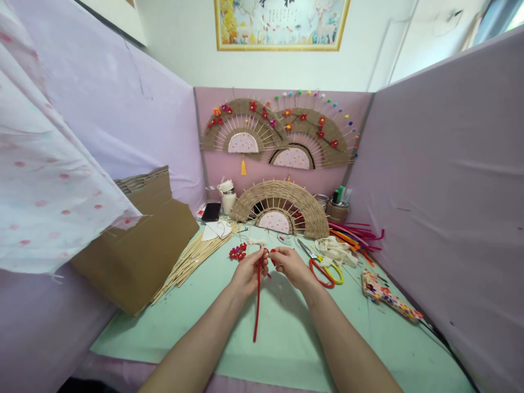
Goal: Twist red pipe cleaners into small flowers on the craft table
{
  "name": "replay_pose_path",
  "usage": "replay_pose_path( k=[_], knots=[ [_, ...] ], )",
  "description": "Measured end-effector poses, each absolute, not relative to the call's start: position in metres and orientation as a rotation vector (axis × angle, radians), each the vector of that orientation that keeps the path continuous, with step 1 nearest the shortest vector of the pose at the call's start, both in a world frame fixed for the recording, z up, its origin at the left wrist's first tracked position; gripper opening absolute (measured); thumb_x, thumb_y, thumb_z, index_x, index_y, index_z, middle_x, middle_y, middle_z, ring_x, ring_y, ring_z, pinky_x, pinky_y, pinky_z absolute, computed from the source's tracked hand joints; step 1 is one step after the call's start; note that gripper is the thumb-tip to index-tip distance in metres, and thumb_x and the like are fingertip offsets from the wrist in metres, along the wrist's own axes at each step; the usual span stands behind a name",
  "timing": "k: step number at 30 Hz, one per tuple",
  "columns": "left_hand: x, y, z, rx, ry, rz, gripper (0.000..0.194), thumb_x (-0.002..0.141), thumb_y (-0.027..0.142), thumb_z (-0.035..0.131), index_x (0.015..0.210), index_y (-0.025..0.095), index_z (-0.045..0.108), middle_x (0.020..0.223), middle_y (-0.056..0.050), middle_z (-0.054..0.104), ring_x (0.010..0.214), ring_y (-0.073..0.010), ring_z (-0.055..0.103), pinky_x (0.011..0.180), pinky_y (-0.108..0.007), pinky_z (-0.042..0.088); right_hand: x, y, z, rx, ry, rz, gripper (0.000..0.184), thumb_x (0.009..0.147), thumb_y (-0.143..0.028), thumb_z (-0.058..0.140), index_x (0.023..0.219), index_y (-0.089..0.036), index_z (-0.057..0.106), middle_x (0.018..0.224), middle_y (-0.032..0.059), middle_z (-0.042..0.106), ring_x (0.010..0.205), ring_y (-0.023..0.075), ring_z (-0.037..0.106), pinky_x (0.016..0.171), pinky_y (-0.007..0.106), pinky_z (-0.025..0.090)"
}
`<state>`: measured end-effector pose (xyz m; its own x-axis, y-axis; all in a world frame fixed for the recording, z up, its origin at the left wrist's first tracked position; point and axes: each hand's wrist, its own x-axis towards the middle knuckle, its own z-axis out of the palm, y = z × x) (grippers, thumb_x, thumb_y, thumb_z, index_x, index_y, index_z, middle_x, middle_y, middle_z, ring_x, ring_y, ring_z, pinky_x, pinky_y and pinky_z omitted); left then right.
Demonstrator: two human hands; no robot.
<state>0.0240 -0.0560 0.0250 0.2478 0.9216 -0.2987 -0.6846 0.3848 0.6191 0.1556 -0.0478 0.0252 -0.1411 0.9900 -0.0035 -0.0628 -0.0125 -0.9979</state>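
Observation:
My left hand (248, 271) and my right hand (290, 263) meet over the green mat (196, 322), both pinched on the top end of a red pipe cleaner (257, 305). Its long tail hangs straight down from my left fingers toward me. The end between my fingertips looks bent into a small curl. A cluster of small red pipe-cleaner flowers (238, 252) lies just left of my left hand.
Red and yellow scissors (323, 268) lie right of my hands, with cream twine (335, 251), a pile of pipe cleaners (354, 234) and a patterned glue gun (388, 297). A woven fan (282, 210) stands behind. Bamboo sticks (192, 259) and a cardboard box (139, 245) lie left.

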Motion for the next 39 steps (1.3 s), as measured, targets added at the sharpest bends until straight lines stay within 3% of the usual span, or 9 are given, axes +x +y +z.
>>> replay_pose_path(
  k=[12,18,31,39],
  knots=[
    [0.026,-0.053,0.016,0.391,0.473,1.158,0.008,0.073,0.015,0.068,0.079,0.013,0.064,0.073,-0.002,0.064,0.063,-0.0094,0.057,0.058,-0.021,0.044,0.146,-0.06,0.038,-0.915,-1.091,1.513,0.025,0.058,-0.035,0.071,0.062,-0.016,0.055,0.057,-0.0025,0.052,0.054,0.0088,0.045,0.054,0.023,0.036],
    [0.031,-0.052,0.01,0.462,0.477,1.264,0.016,0.066,0.021,0.075,0.075,0.014,0.063,0.072,-0.001,0.063,0.066,-0.0096,0.058,0.067,-0.023,0.046,0.144,-0.056,0.03,-0.91,-1.188,1.441,0.025,0.059,-0.036,0.071,0.062,-0.016,0.057,0.05,-0.0041,0.048,0.048,0.0075,0.039,0.05,0.023,0.031],
    [0.026,-0.053,0.014,0.544,0.598,1.257,0.021,0.065,0.019,0.075,0.081,0.015,0.064,0.076,0.0,0.064,0.063,-0.0062,0.057,0.059,-0.018,0.044,0.144,-0.052,0.024,-0.972,-1.161,1.321,0.027,0.06,-0.04,0.072,0.066,-0.016,0.06,0.059,-0.0019,0.053,0.053,0.0082,0.043,0.051,0.022,0.033],
    [0.027,-0.055,0.019,0.671,0.752,1.36,0.025,0.055,0.025,0.081,0.074,0.014,0.068,0.07,0.0,0.063,0.061,-0.005,0.054,0.06,-0.017,0.043,0.145,-0.052,0.026,-0.969,-1.131,1.293,0.029,0.058,-0.04,0.073,0.067,-0.016,0.061,0.059,-0.0019,0.055,0.053,0.0087,0.043,0.052,0.024,0.034]
  ],
)
